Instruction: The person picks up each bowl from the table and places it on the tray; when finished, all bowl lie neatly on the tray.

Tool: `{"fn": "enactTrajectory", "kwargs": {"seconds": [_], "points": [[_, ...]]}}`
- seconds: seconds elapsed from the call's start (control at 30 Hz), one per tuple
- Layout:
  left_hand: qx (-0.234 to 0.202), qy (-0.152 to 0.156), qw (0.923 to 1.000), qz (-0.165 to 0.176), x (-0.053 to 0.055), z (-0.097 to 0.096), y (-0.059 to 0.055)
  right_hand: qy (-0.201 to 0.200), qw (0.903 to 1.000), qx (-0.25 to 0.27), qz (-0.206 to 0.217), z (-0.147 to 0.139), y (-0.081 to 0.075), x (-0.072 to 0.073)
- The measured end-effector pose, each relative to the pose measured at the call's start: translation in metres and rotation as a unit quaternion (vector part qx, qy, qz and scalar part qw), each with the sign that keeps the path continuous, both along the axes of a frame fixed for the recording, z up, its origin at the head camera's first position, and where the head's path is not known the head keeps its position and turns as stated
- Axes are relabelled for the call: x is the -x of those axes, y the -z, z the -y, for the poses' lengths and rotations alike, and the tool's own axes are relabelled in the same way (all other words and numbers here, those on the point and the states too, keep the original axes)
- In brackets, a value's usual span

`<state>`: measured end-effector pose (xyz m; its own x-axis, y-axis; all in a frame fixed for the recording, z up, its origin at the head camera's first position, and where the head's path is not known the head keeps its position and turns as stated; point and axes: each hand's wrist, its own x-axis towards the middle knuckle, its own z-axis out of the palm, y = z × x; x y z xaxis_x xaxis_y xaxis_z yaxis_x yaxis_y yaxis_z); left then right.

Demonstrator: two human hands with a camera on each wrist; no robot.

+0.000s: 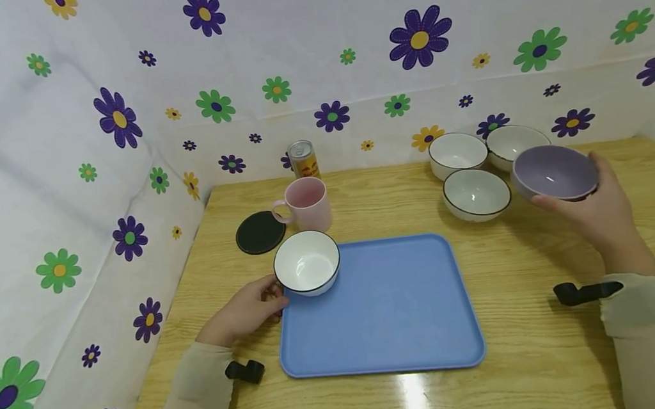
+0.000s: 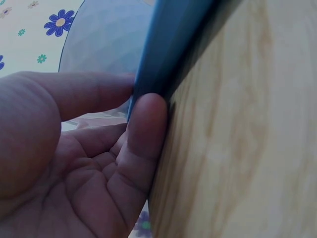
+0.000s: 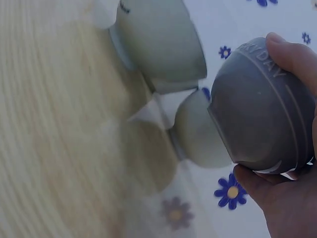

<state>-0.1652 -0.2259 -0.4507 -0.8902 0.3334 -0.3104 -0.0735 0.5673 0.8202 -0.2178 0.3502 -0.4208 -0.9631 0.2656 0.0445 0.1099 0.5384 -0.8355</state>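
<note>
Gripping the purple bowl (image 1: 553, 174) aloft in my right hand (image 1: 601, 216), I am judging this a carrying step, calling for clearance from the white bowls (image 1: 476, 196) just left of that hand, while my left hand (image 1: 254, 305) is touching the blue tray (image 1: 382, 309), its grip unclear.

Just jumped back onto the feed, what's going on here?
A person is at a wooden table, with both hands busy. The right hand holds a purple bowl up off the table, near three white bowls grouped at the back right. The left hand pinches the left edge of a blue tray. One black-rimmed white bowl sits at the tray's far left corner. Behind that are a pink mug, a can and a black disc.
</note>
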Motion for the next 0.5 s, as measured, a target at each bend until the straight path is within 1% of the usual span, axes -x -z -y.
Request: {"fn": "enactTrajectory", "kwargs": {"seconds": [0.13,0.23,0.37,0.5], "points": [[0.004,0.004,1.0,0.0,0.001,0.001,0.001,-0.021,0.9997,-0.009,-0.012,0.015,-0.013,-0.002],[0.005,0.006,1.0,0.0,0.002,0.002,0.004,-0.041,0.9991,-0.005,-0.013,0.027,-0.022,-0.006],[0.002,0.008,1.0,0.001,0.004,0.004,0.007,-0.076,0.9969,0.002,-0.021,0.042,-0.033,-0.012],[0.0,0.009,1.0,0.0,0.003,0.004,0.008,-0.119,0.992,0.009,-0.04,0.055,-0.04,-0.017]]}}
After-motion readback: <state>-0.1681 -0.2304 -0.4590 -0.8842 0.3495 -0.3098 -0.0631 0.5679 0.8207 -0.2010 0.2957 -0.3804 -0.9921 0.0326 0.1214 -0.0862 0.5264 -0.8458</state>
